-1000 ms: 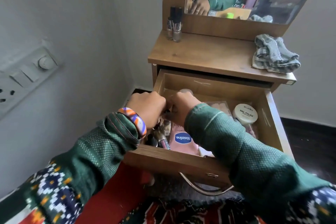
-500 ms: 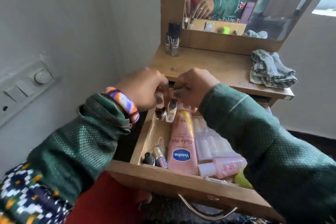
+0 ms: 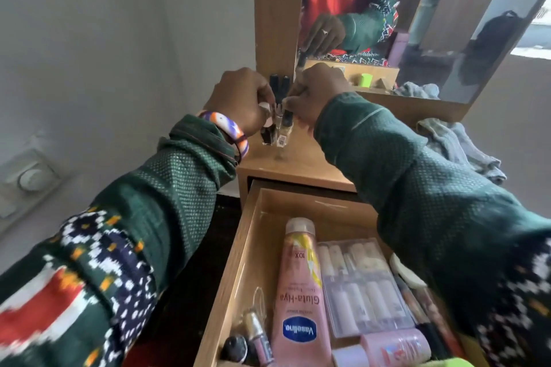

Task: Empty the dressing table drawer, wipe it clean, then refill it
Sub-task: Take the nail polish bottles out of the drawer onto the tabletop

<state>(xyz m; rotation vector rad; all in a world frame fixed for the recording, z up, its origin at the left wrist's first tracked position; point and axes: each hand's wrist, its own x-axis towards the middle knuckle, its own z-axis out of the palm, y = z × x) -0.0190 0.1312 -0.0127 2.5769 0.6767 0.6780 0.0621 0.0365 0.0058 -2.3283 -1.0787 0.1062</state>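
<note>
Both hands over counter [image 3: 301, 164] back-left corner: left hand [image 3: 238, 100] pinches dark bottle [image 3: 267, 134], right hand [image 3: 317, 92] pinches clear bottle [image 3: 285, 128], both upright, just above surface.

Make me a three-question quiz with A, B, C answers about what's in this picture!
1. Where does the pink Vaseline tube lie?
A. in the open drawer
B. on the tabletop
C. on the floor

2. What colour is the cloth on the tabletop?
A. red
B. grey
C. yellow

3. What are the two hands doing?
A. hanging idle
B. wiping the drawer
C. holding small nail polish bottles over the tabletop

Answers: 1 A, the tube rests among other cosmetics inside the drawer. 2 B, the crumpled cloth is grey. 3 C, left hand and right hand each pinch a bottle.
</note>
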